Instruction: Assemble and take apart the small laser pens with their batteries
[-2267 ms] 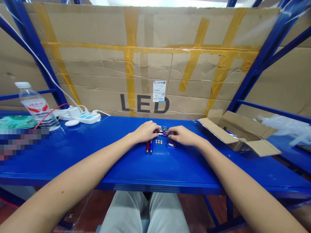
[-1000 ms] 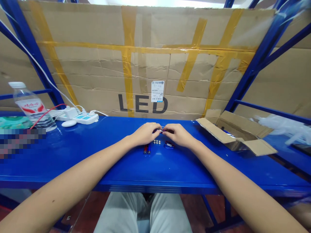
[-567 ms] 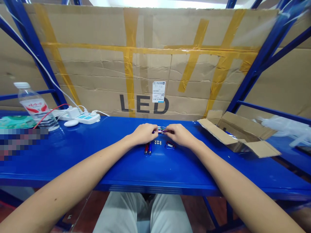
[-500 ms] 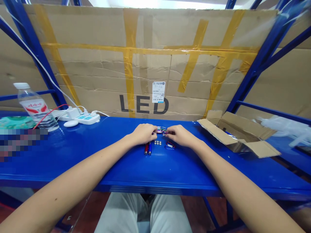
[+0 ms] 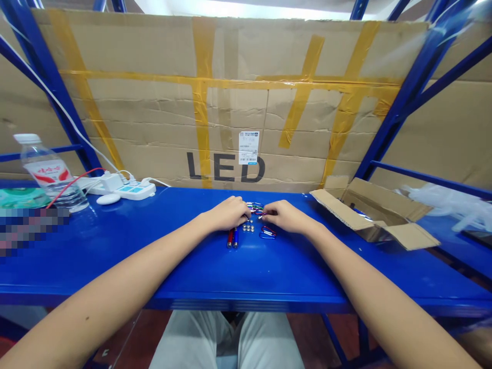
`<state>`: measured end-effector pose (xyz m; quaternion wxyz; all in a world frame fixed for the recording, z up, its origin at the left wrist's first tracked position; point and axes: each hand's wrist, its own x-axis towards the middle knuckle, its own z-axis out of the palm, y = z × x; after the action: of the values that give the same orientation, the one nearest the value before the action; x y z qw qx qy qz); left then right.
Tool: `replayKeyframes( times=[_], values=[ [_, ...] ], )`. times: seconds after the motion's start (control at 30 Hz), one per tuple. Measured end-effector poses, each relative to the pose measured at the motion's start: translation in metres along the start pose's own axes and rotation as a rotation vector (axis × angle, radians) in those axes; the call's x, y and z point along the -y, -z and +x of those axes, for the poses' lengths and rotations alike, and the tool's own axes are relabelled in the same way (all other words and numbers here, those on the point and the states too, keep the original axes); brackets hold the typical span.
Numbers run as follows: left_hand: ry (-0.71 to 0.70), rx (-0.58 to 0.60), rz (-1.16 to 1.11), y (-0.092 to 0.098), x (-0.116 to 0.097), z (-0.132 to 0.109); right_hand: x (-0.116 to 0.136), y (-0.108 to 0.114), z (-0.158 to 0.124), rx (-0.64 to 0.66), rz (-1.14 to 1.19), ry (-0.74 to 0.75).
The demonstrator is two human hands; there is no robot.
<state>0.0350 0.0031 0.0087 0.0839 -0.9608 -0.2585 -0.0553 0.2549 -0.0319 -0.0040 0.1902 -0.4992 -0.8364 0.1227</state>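
Note:
My left hand and my right hand rest close together on the blue table, fingers curled round small parts I cannot make out. Between them lies a cluster of small coloured carabiner clips. Just in front sit a few silver button cells. A red and a blue pen-like mini torch lie by my left hand. A red and a blue clip lie under my right hand's edge.
An open cardboard box stands at the right. A water bottle, a white power strip with cables and a white mouse are at the back left. A taped cardboard wall marked LED closes the back.
Both hands have stayed at the cluster of clips, fingers shifting slightly; the view has wobbled a little. Nothing else has moved.

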Motion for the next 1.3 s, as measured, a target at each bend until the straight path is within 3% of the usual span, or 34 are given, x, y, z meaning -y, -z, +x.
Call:
replayKeyframes(
  times=[0.3, 0.67, 1.3],
  values=[
    [0.194, -0.075, -0.206, 0.007, 0.005, -0.004, 0.010, -0.001, -0.002, -0.080, 0.221, 0.057],
    [0.107, 0.011, -0.187, 0.006, 0.002, -0.007, 0.011, -0.003, -0.002, -0.006, 0.170, 0.105],
    [0.100, 0.030, -0.268, 0.007, -0.003, -0.012, 0.014, -0.004, -0.003, 0.012, 0.188, 0.110]
  ],
)
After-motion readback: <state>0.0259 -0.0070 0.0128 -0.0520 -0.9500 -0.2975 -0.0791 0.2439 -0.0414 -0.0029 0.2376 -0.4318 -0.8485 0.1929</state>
